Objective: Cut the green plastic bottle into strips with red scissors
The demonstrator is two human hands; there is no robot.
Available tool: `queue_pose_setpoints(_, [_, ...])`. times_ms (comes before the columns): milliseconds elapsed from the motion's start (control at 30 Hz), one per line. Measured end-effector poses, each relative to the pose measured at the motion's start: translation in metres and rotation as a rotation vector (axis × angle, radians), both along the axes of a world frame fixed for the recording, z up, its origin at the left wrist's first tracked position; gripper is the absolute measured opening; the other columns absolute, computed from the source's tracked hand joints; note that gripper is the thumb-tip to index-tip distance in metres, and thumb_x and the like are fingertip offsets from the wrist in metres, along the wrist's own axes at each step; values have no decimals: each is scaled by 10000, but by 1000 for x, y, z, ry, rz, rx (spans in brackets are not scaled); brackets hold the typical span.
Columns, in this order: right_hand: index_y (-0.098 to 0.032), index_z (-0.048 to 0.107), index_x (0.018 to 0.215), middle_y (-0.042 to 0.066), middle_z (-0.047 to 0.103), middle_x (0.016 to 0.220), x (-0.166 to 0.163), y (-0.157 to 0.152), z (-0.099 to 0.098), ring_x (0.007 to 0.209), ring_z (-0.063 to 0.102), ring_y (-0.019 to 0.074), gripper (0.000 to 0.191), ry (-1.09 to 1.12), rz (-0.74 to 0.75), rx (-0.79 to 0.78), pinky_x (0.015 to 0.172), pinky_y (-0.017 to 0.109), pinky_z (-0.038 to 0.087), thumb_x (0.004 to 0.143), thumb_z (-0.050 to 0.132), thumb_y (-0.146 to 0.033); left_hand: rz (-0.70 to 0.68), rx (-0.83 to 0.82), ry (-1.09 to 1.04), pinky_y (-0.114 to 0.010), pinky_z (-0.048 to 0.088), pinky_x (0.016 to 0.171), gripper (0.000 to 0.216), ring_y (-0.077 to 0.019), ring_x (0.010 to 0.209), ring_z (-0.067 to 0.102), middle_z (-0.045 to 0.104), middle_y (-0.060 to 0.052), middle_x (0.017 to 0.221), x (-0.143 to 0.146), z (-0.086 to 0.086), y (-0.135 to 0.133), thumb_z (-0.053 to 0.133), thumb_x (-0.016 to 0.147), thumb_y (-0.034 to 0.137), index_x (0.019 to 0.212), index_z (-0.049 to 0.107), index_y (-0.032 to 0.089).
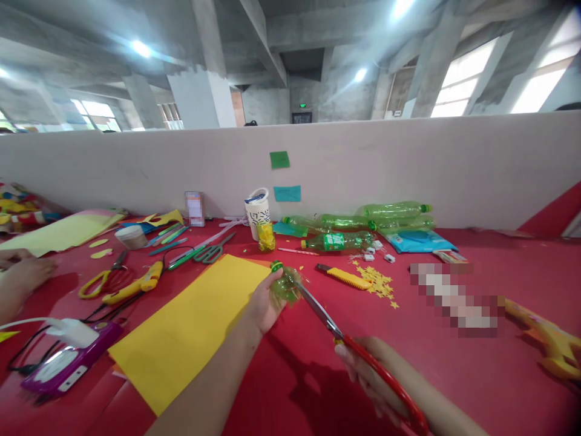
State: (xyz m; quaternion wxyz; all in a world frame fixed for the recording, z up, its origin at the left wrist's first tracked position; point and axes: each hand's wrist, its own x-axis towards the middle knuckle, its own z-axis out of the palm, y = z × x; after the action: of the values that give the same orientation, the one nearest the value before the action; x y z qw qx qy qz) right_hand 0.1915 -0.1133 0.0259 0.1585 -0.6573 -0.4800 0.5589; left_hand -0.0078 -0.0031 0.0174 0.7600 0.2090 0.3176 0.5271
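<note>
Seen from the head camera, a person at a red worktop (454,375) trims the cut-off top of a green plastic bottle (285,283) with red-handled scissors (358,351). The left hand (263,303) is closed around the bottle piece from its left side, the green cap (276,265) pointing toward the far edge of the worktop, while the right hand (370,372), near the front edge, is wrapped through the scissor loops; the blades run up and leftward and their tips meet the ragged rim of the plastic, though whether the blades are parted or shut cannot be told at this size. A clean cut here looks to call for a firm hold close to the cap, fingers kept clear of the blade line, and turning the bottle rather than the scissors. The bottle piece sits just beyond the left hand's grip, raised slightly above the worktop beside the right corner of a yellow paper sheet (190,327). Toward the far edge lie a yellow utility knife (345,277), scattered yellow paper stars (379,283) and whole green bottles (363,224). Another person's hand (22,272) rests at the left edge.
</note>
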Motion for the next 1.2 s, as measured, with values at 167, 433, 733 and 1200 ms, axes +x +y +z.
queue_pose_setpoints(167, [-210,449,607,-90,380,333,1,-3,6,250,368,69,484,45,60,52,224,134,264,809,483,-649,-18,49,23,-252,538,682,169,-138,659,661,707,-55,728,-1,0,-1,506,846,190,825,649,102])
queue_pose_setpoints(433, [-182,492,678,-73,447,420,3,-5,10,290,370,46,471,40,128,110,266,123,287,855,446,-615,-60,98,98,-279,528,624,125,-155,649,646,695,-53,741,3,-1,-7,560,796,202,837,641,116])
queue_pose_setpoints(733, [-198,457,588,-89,366,352,-12,-6,7,246,376,65,441,-49,-22,-6,244,135,263,897,471,-511,-53,79,56,-261,521,651,99,-135,643,634,684,-45,740,4,-3,-4,577,786,193,804,638,117])
queue_pose_setpoints(1200, [-193,497,660,-85,418,373,1,-2,-10,255,395,68,460,105,40,25,231,126,264,854,450,-607,-107,67,122,-327,537,687,95,-186,696,664,698,-76,769,5,-2,-9,578,794,205,830,623,128])
